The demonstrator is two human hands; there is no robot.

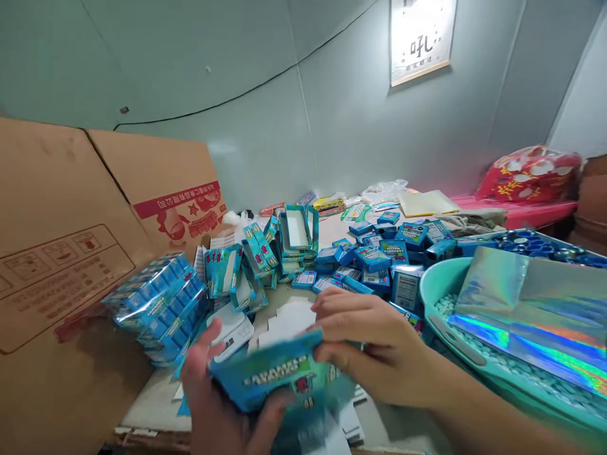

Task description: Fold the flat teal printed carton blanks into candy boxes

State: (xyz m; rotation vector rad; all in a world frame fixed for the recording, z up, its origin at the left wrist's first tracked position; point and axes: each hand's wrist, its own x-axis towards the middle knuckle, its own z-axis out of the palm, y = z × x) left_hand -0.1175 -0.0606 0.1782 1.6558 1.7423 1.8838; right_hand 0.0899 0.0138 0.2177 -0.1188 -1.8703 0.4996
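In the head view, my left hand [213, 404] grips a blue printed carton [279, 382] from the left, thumb across its front. The carton, lettered "CARAMELO", is tilted and partly smeared by motion. My right hand [374, 338] pinches its upper right edge between thumb and fingers. Whether the carton is folded fully into shape I cannot tell. White card pieces [287, 319] lie on the table just behind it. Further back stand open blue display trays [298, 230] with white insides, stacked at angles. Right of them is a heap of small blue boxes [379, 256].
Clear-wrapped packs of blue boxes [164, 309] stand by a large cardboard carton [57, 253] at left. On the right, a turquoise basin [431, 278] holds small pale pieces under a shiny holographic sheet [535, 316]. A red patterned bag [531, 174] sits behind.
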